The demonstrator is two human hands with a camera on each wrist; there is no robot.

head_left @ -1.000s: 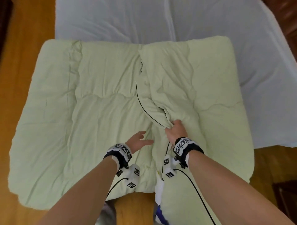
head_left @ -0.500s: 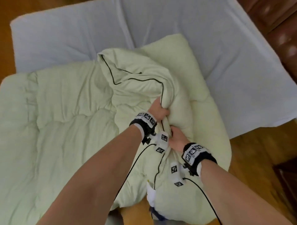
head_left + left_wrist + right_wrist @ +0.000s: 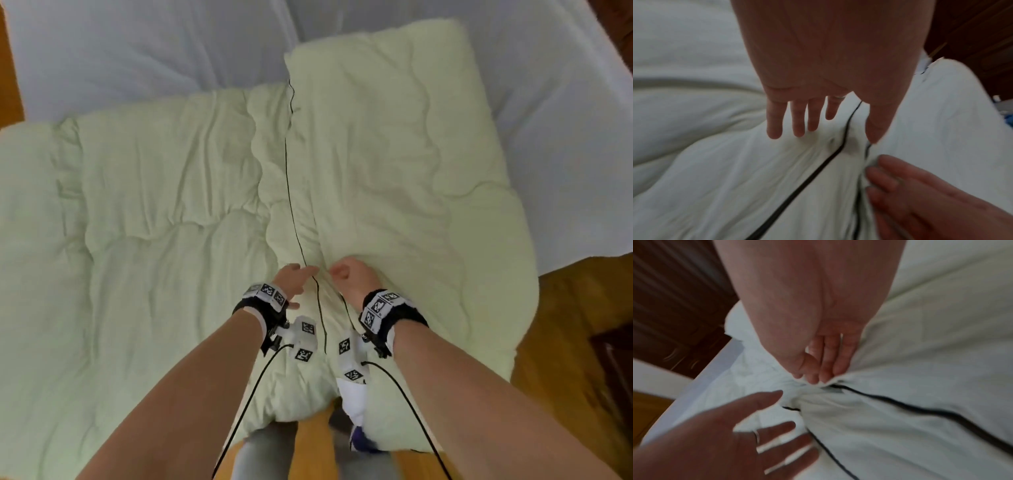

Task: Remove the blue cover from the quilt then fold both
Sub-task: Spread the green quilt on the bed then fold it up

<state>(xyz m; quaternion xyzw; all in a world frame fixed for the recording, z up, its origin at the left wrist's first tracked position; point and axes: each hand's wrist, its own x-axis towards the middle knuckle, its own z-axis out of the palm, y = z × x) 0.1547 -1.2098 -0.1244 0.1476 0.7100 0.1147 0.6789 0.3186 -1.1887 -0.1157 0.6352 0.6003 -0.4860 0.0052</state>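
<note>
The pale green quilt [image 3: 171, 212] with black piping [image 3: 291, 205] lies flat on the bed. Its right part [image 3: 394, 164] is folded over toward the middle, the piped edge running down the centre. My left hand [image 3: 296, 277] hovers open just left of the piping, fingers spread [image 3: 797, 120] above the fabric. My right hand [image 3: 349, 274] pinches a fold of the quilt at the piped edge, thumb and fingertips [image 3: 818, 378] pressed on the cloth. A white and blue piece of cloth [image 3: 359, 435] hangs at the near edge beneath my right wrist.
A pale blue sheet [image 3: 137, 51] covers the bed behind and right of the quilt. Wooden floor [image 3: 582, 325] shows at the right and near edge, with dark wooden furniture [image 3: 613, 353] at the far right. My legs [image 3: 263, 452] stand against the bed.
Half a second ago both hands gripped a raised bunch of the quilt. It now lies flat, folded toward the middle; my left hand has let go and opened.
</note>
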